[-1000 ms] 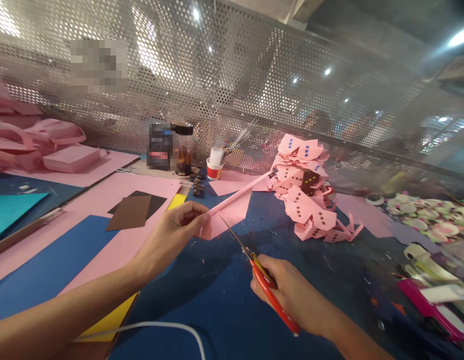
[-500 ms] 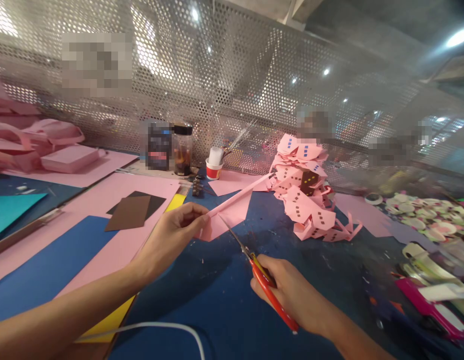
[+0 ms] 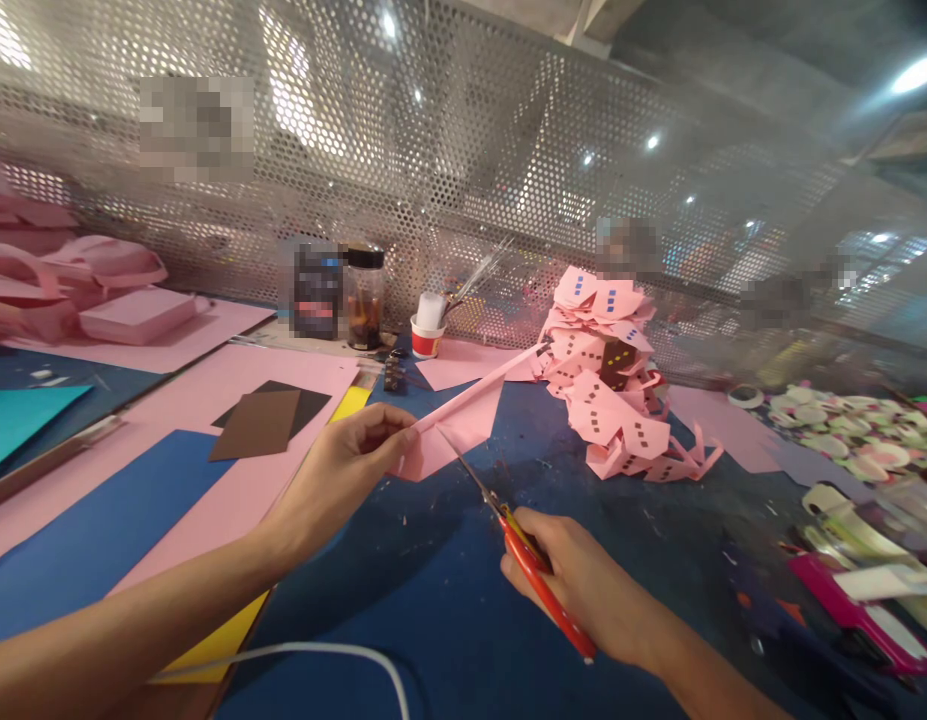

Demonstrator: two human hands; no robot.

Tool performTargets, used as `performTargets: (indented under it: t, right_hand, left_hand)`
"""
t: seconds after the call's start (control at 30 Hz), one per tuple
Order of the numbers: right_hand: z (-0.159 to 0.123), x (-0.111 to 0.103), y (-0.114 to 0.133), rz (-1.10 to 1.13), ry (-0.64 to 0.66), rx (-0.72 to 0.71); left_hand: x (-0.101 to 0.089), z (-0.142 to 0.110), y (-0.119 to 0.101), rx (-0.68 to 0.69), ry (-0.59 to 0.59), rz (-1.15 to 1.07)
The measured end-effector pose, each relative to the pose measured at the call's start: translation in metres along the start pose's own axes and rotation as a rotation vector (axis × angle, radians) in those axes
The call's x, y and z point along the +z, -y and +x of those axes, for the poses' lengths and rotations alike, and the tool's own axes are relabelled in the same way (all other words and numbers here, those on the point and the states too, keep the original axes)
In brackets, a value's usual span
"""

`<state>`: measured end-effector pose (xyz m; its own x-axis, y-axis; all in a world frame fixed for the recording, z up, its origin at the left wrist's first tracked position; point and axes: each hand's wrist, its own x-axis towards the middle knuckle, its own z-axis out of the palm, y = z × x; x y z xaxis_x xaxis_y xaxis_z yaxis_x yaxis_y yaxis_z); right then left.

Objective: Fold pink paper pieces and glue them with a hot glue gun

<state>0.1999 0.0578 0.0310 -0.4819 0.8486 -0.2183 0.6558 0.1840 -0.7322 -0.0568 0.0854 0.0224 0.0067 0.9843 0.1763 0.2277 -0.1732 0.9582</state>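
My left hand [image 3: 369, 450] pinches the near end of a pink sheet of paper [image 3: 467, 425], which has a raised folded strip along its upper edge. The sheet slants up and away to the right, above the blue tabletop. My right hand [image 3: 575, 570] is closed around the red and yellow handles of a pair of scissors [image 3: 542, 580]. Their blades point up and left, with the tips at the pink paper near my left thumb. The blades look nearly closed; whether they grip paper between them I cannot tell.
Pink paper cutouts with dark squares [image 3: 613, 400] are heaped behind on the right. Brown paper [image 3: 260, 425], blue paper [image 3: 110, 520] and pink sheets lie left. A jar [image 3: 365, 300] and red-white cup [image 3: 427, 340] stand at the back. Tape rolls [image 3: 868, 430] crowd the right; a white cable [image 3: 320, 648] runs in front.
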Motion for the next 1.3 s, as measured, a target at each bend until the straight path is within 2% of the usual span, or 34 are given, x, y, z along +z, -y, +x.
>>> performTargets:
  t: [0.53,1.3]
  right_hand:
    - [0.0003,0.0003,0.0005,0.002,-0.002,-0.008]
    - [0.0005,-0.0011,-0.0003,0.025,0.03,0.074]
  left_hand:
    - [0.0002,0.0006,0.0003,0.001,-0.001,-0.013]
    - [-0.0001,-0.0005,0.0013,0.007,0.007,0.006]
